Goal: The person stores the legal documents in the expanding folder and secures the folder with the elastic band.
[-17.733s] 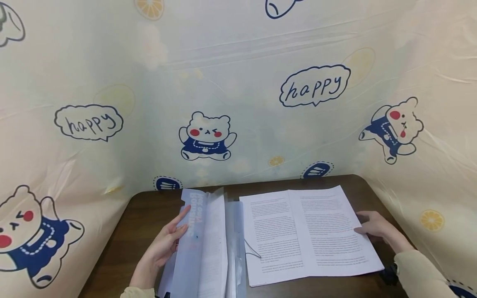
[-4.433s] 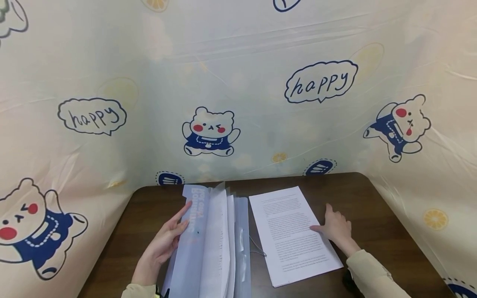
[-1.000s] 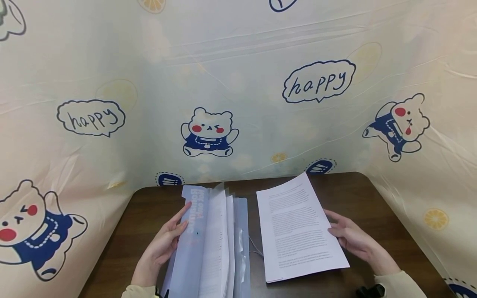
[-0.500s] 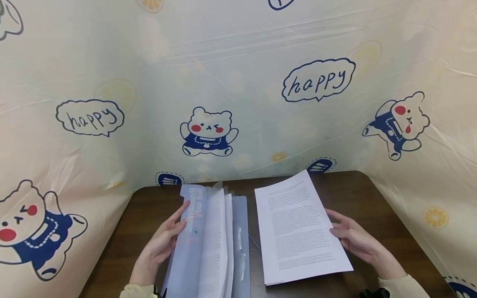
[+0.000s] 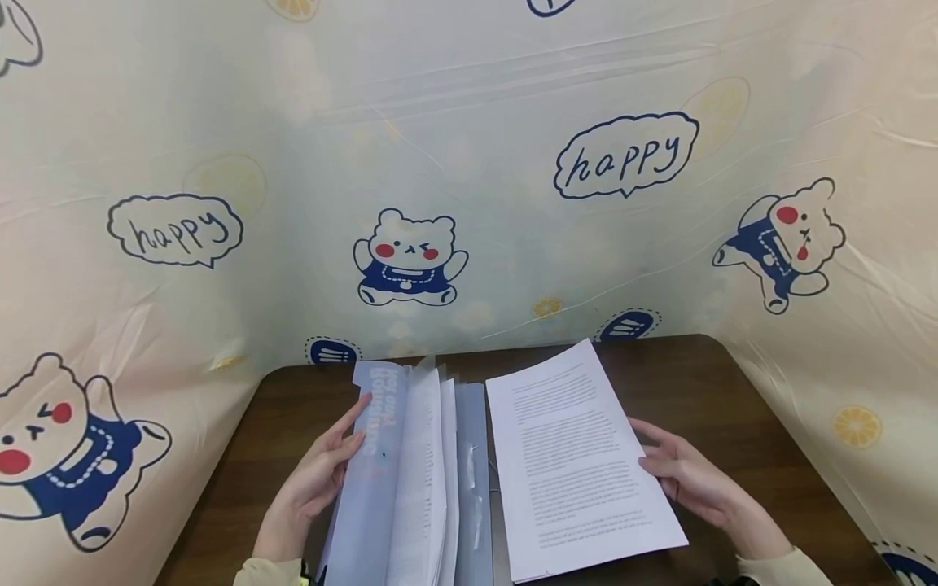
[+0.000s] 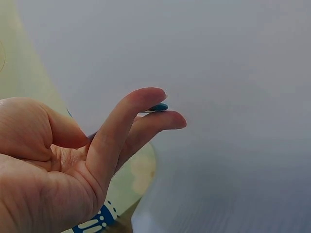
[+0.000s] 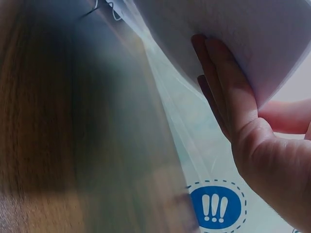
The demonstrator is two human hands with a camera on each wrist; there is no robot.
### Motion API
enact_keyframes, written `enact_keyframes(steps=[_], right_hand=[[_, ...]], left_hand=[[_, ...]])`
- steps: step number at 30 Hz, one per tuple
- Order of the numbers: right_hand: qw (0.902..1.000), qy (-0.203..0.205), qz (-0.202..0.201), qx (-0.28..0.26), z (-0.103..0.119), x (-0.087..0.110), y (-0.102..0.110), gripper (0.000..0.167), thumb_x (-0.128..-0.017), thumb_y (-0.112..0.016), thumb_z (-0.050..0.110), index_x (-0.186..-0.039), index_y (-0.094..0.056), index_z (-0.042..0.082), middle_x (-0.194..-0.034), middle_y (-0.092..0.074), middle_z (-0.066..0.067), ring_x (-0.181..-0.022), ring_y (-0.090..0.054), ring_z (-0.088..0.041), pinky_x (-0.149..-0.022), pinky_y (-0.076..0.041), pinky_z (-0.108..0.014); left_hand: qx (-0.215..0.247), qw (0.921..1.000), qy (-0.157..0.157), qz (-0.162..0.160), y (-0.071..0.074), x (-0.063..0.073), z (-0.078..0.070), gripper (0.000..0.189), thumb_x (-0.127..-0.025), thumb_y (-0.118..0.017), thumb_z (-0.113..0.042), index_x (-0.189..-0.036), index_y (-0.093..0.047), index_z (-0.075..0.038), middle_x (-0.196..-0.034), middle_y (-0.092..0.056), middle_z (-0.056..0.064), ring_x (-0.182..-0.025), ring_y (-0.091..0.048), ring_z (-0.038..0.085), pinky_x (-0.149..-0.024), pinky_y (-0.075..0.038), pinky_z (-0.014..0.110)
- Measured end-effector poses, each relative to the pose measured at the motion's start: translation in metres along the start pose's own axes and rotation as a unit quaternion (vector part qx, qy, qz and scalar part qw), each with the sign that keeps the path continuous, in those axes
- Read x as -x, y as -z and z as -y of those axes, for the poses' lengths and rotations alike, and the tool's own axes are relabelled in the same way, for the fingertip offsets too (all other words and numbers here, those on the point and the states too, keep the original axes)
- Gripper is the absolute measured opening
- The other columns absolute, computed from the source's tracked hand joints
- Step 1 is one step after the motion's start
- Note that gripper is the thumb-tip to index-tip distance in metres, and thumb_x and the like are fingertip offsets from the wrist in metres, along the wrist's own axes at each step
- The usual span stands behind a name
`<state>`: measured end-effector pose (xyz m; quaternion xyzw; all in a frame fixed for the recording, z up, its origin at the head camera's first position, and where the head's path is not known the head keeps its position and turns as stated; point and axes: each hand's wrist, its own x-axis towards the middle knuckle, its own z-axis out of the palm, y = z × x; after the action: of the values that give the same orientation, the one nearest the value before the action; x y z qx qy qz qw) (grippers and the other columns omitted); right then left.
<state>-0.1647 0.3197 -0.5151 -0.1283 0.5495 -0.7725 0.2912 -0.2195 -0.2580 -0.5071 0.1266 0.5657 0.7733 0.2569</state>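
On the left of the table lies a translucent blue folder (image 5: 366,496), its cover raised and several printed sheets (image 5: 418,488) inside. My left hand (image 5: 311,480) holds the cover by its left edge. Large pale surfaces fill the left wrist view, beside the bent fingers of that hand; a small teal spot of unclear kind shows between two fingertips. My right hand (image 5: 696,480) pinches the right edge of a stack of printed paper (image 5: 572,472), thumb on top. From the right wrist view, the other fingers lie flat under the paper (image 7: 248,39), which is raised off the table.
The dark wooden table (image 5: 733,407) spreads beneath everything. A cloth curtain (image 5: 498,203) with cartoon bears stands close behind and at both sides. A thin cord loop (image 7: 114,9) shows near the folder's edge.
The paper was spread as two pages at first, then lay as one stack. My right hand has since lifted it and just shifted it slightly left and nearer. My left hand has stayed on the folder.
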Motion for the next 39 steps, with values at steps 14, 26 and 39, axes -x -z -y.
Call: enact_keyframes(steps=[14,26,39], right_hand=[[0.9996,-0.009,0.026,-0.002,-0.007,-0.006,-0.017,0.074,-0.116,-0.043,0.003,-0.171,0.006,-0.005,-0.141,-0.076,-0.006,-0.119,-0.080,-0.022,-0.098,-0.067,-0.035],[0.9997,-0.012,0.014,0.018,-0.014,-0.018,-0.027,0.077,-0.115,-0.046,0.003,-0.169,0.007,-0.010,-0.138,-0.077,-0.007,-0.115,-0.081,-0.021,-0.095,-0.068,-0.034],[0.9956,-0.001,0.055,0.076,0.018,-0.016,-0.017,0.071,-0.116,-0.046,0.004,-0.169,-0.002,-0.011,-0.139,-0.075,-0.007,-0.115,-0.081,-0.022,-0.095,-0.068,-0.034]], left_hand=[[0.004,1.0000,-0.002,0.001,0.001,0.000,0.001,0.070,-0.121,-0.037,-0.012,-0.179,-0.002,-0.030,-0.134,-0.074,-0.006,-0.109,-0.080,0.007,-0.091,-0.065,0.024],[0.002,1.0000,0.006,0.002,0.001,0.000,0.001,0.069,-0.121,-0.035,-0.013,-0.178,-0.002,-0.033,-0.133,-0.074,-0.009,-0.107,-0.080,0.006,-0.089,-0.064,0.023],[-0.018,0.9997,0.015,-0.006,-0.002,-0.002,0.001,0.070,-0.121,-0.037,-0.014,-0.178,0.000,-0.031,-0.140,-0.069,-0.009,-0.111,-0.078,0.006,-0.095,-0.064,0.026]])
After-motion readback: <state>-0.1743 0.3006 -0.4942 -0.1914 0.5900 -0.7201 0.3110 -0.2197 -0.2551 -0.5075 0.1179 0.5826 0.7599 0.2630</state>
